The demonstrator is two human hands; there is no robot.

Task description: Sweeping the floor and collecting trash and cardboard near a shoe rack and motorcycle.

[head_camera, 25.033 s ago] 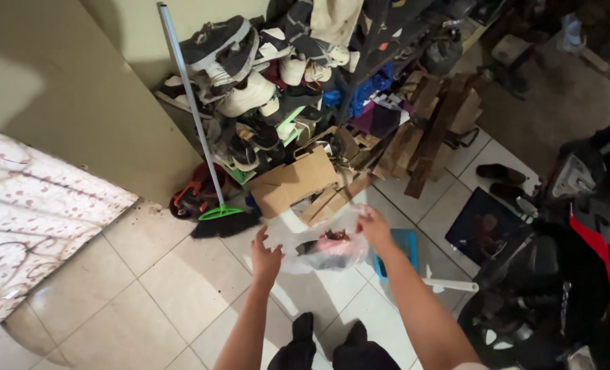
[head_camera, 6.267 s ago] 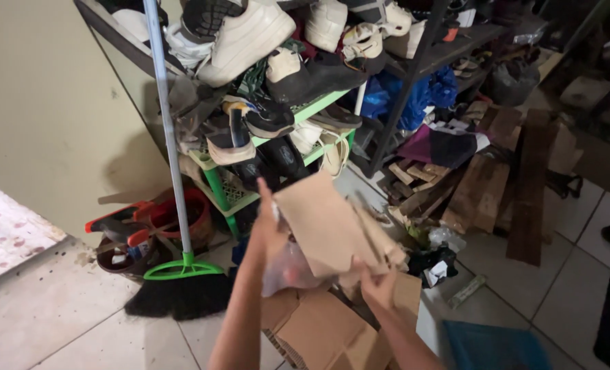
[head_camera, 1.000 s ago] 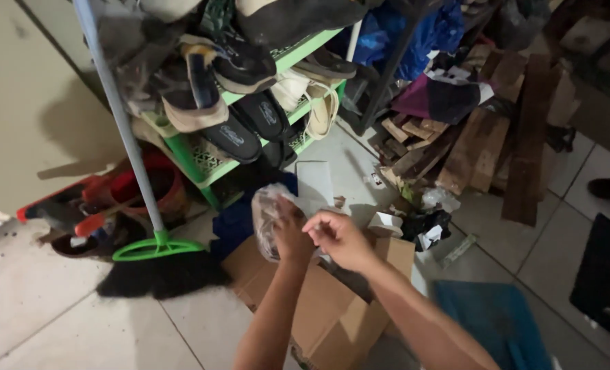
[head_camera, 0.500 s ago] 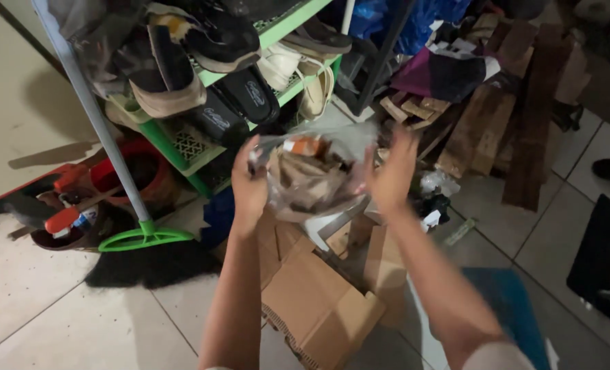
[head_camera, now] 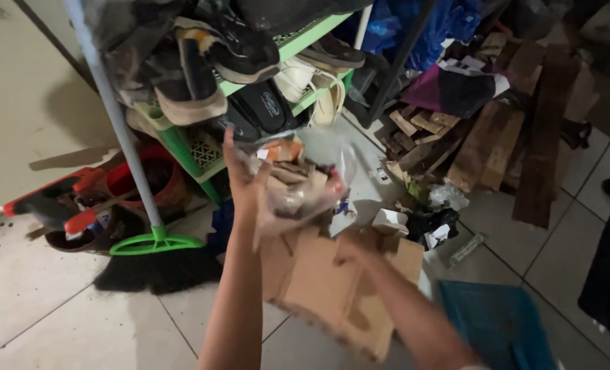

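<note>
Fingers of left hand [head_camera: 244, 183] grip clear plastic bag [head_camera: 303, 179]; right hand [head_camera: 357, 247] grasps brown cardboard sheet [head_camera: 325, 288], blurred.

view: single head-worn camera | looks: steeply down and forward over the person's own forearms | near: left hand [head_camera: 244, 183] and right hand [head_camera: 357, 248] close below the lens, motion-blurred | far: green shoe rack [head_camera: 209, 147], broom [head_camera: 155, 241] and wood planks [head_camera: 524, 130] across the tiled floor [head_camera: 38, 322] | shared views: only this one

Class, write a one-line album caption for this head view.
Left hand lifts a scrap-filled clear plastic bag; right hand grips flattened cardboard.
</note>
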